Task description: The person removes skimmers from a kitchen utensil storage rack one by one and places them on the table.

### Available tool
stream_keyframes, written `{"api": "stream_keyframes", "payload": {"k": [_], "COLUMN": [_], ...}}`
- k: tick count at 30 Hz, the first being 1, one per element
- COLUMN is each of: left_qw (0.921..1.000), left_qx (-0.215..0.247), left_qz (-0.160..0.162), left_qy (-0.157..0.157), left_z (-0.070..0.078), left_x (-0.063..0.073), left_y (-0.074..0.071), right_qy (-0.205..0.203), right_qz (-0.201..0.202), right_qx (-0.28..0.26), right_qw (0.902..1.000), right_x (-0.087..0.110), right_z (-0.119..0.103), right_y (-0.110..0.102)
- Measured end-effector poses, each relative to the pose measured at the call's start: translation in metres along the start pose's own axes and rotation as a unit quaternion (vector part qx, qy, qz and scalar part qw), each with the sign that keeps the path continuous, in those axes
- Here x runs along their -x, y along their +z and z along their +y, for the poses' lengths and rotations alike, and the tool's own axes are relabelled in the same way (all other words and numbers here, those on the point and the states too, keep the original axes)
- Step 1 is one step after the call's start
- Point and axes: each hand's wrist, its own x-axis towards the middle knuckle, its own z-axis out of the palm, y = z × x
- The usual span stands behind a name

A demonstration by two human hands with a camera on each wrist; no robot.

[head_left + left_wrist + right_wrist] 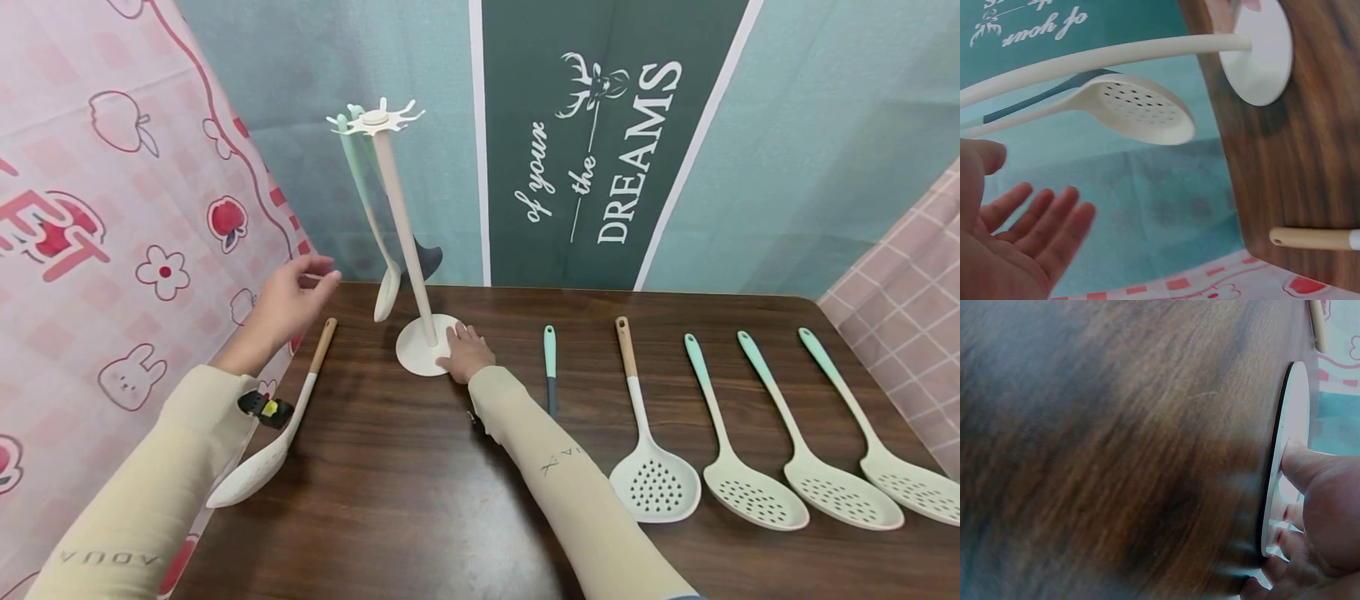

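A white utensil stand (405,225) rises from a round base (414,348), with a ring of hooks at its top. On its left side hang a mint-handled slotted spoon (387,292) and a dark grey utensil (429,260), whose handle is partly hidden. My right hand (467,354) rests on the right edge of the base, thumb and fingertips on its surface in the right wrist view. Left of the hanging spoon, my left hand (291,304) is raised with fingers spread and nothing in it. Below it lies a wooden-handled white utensil (300,408), its head tilted.
To the right on the wooden table (390,517) lie a wooden-handled skimmer (652,479), several mint-handled slotted spoons (757,492), and a mint-and-grey handle (551,358) partly covered by my right sleeve. A teal curtain (300,100) backs the table; a pink cloth (75,275) hangs at left.
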Motion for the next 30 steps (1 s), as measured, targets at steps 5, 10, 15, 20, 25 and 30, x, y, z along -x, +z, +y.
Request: {"api": "stream_keyframes", "payload": {"k": [5, 10, 15, 20, 25, 30], "left_qw": [0.997, 0.9936, 0.9852, 0.9744, 0.969, 0.9687], "left_qx": [0.06, 0.098, 0.149, 0.201, 0.227, 0.232], "left_qz": [0.043, 0.053, 0.07, 0.08, 0.077, 0.069], "left_qy": [0.023, 0.022, 0.048, 0.062, 0.059, 0.052], "left_z": [0.01, 0.016, 0.018, 0.025, 0.03, 0.03], "left_x": [-0.011, -0.023, -0.031, -0.039, -0.047, -0.051], "left_y": [0.002, 0.005, 0.012, 0.019, 0.027, 0.034], "right_qy": [-0.003, -0.005, -0.007, -0.006, -0.005, -0.002], "right_qz": [0.001, 0.003, 0.005, 0.005, 0.006, 0.001], "right_qx": [0.001, -0.001, 0.0, -0.002, -0.005, -0.002], "right_qw": [1.0, 1.0, 1.0, 1.0, 1.0, 1.0], "right_x": [0.002, 0.002, 0.005, 0.005, 0.004, 0.003], "right_z": [-0.001, -0.002, -0.004, -0.004, -0.003, -0.002], "right_y": [-0.001, -0.001, -0.004, -0.003, -0.002, -0.001]}}
